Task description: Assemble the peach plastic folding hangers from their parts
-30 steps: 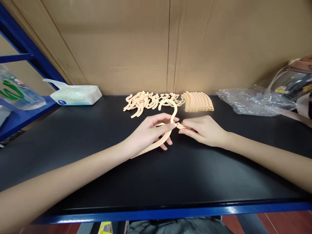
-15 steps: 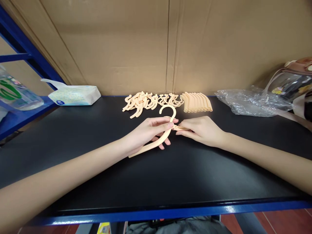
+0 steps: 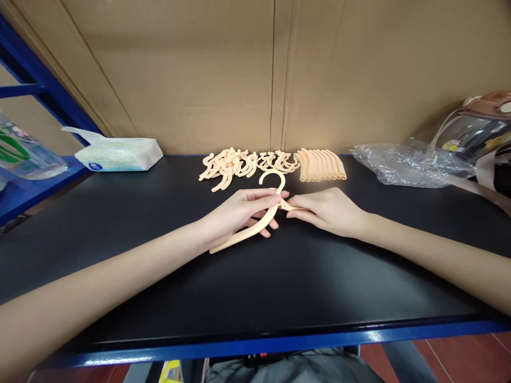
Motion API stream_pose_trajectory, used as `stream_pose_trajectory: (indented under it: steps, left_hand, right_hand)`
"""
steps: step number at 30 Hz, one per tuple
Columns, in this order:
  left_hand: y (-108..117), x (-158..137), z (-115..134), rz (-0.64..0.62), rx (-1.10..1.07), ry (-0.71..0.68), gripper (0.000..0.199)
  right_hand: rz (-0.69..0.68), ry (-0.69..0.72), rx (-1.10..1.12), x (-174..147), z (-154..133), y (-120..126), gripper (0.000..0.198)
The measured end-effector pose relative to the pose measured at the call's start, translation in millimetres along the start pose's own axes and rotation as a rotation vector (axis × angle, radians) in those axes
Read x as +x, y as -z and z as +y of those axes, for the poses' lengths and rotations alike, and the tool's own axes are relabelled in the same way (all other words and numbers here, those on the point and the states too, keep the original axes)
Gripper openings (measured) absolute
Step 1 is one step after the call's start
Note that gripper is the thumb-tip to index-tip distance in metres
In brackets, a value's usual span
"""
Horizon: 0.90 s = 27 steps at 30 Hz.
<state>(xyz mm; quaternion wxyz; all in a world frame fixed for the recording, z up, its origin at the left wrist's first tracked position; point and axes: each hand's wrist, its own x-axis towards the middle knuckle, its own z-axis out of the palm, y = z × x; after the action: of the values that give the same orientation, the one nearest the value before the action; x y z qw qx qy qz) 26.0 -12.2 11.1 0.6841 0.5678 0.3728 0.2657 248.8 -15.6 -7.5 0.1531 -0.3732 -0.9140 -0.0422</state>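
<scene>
A black table (image 3: 279,287) with a blue front edge (image 3: 319,338) fills most of the view, its dull top catching a soft sheen on the right, and brown cardboard (image 3: 191,74) rises behind it as a wall with a dark upright seam. Over the middle of the table, the left hand (image 3: 235,213) pinches a pale hanger (image 3: 253,230) between thumb and fingers just below its hook, one arm slanting down toward the wrist. The right hand (image 3: 339,213) is closed on a small pale part (image 3: 290,206) that meets the hanger beside the left thumb; whether it is locked in, I cannot tell. Along the back lie a loose heap of curved pieces (image 3: 223,167), some hooks (image 3: 277,162) and a neat row of arms (image 3: 321,166). A crumpled plastic bag (image 3: 407,165) and a clear container (image 3: 465,133) sit at right; a tissue pack (image 3: 120,154) lies at left, near a bottle (image 3: 30,154) on a blue shelf (image 3: 24,198). Below shows red tiled floor (image 3: 453,354).
</scene>
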Motion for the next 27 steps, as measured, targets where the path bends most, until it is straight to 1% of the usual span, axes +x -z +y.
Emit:
stream_pose_trajectory:
  steps: [3, 8, 12, 15, 21, 27]
  left_hand:
    - [1.4, 0.1, 1.1, -0.016, 0.023, 0.013, 0.031]
    - [8.2, 2.2, 2.2, -0.078, 0.074, 0.065, 0.037]
    - [8.9, 2.1, 1.8, -0.103, 0.084, 0.06, 0.03]
    - [6.3, 1.1, 0.9, -0.092, 0.092, 0.028, 0.025]
    - [7.3, 4.1, 0.7, -0.046, 0.089, 0.021, 0.025]
    - [9.2, 5.6, 3.6, -0.057, 0.166, 0.024, 0.018]
  right_hand:
    - [-0.018, -0.011, 0.008, -0.2, 0.0, -0.5, 0.041]
    - [-0.008, 0.038, -0.006, -1.0, -1.5, -0.7, 0.038]
    - [0.042, 0.106, -0.062, -0.7, -4.0, 0.3, 0.035]
    - [0.084, 0.144, -0.121, -0.1, -5.2, 1.1, 0.035]
    - [0.141, 0.178, -0.253, 1.5, -6.3, 1.1, 0.039]
    - [0.227, 0.234, -0.362, 0.8, -9.2, -0.4, 0.041]
